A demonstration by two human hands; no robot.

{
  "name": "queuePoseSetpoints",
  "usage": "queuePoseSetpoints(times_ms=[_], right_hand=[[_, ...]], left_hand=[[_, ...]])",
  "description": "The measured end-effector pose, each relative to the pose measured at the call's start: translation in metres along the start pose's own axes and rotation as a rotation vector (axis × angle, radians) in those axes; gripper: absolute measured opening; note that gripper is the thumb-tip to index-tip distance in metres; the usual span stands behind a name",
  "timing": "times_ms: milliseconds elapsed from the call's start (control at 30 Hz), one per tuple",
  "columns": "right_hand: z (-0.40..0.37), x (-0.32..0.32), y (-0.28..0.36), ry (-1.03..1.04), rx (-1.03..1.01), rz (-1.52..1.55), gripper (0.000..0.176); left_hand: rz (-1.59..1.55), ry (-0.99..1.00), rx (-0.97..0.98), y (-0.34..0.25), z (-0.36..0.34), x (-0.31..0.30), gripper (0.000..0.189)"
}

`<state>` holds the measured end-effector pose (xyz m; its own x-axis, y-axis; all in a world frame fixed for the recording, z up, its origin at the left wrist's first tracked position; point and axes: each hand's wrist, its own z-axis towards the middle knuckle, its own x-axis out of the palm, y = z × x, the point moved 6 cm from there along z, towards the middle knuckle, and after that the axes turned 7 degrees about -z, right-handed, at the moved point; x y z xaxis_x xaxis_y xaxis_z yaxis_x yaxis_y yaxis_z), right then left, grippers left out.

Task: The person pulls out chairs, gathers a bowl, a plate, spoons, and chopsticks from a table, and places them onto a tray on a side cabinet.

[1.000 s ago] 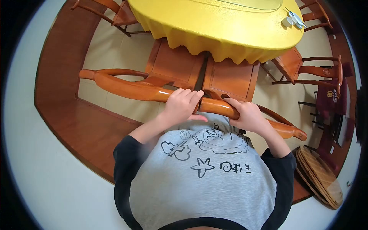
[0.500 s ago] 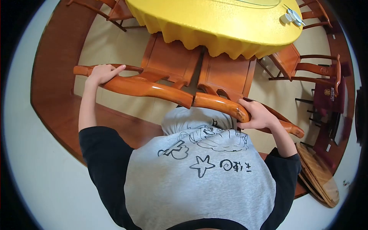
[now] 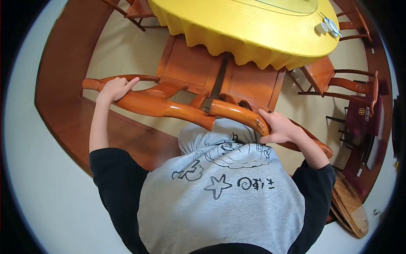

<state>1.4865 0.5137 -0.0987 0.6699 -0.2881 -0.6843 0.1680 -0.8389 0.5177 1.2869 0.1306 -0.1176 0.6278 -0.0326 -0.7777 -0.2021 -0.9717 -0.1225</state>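
Fingers curled, our left hand (image 3: pixel 115 89) grips the left wooden chair (image 3: pixel 156 105) near its outer end; our right hand (image 3: pixel 280 127), thumb and fingers wrapped, has the right wooden chair (image 3: pixel 237 112) mid-rail. Beyond our hands, both seats (image 3: pixel 190 63) run side by side toward the yellow tablecloth (image 3: pixel 253 31).

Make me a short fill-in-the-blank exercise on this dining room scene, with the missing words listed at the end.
The left hand holds the top rail of a wooden ____. The tablecloth is ____ in colour. The shirt has a grey body and ____ sleeves. In the picture, the cup stands on the ____ half of the table, not the left.

Missing words: chair; yellow; black; right.
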Motion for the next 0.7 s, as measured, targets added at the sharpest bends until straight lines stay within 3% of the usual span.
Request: queuePoseSetpoints(times_ms=[433, 633, 700], right_hand=[[-0.005, 0.004, -0.008, -0.003, 0.031, -0.001, 0.067], [-0.003, 0.006, -0.007, 0.004, 0.072, -0.033, 0.065], [-0.003, 0.006, -0.006, 0.007, 0.079, -0.053, 0.064]], left_hand=[[-0.022, -0.058, 0.002, 0.008, 0.006, 0.000, 0.068], [-0.067, -0.174, 0.173, 0.012, -0.004, -0.009, 0.054], [-0.125, -0.380, 0.490, 0.003, -0.022, -0.016, 0.045]])
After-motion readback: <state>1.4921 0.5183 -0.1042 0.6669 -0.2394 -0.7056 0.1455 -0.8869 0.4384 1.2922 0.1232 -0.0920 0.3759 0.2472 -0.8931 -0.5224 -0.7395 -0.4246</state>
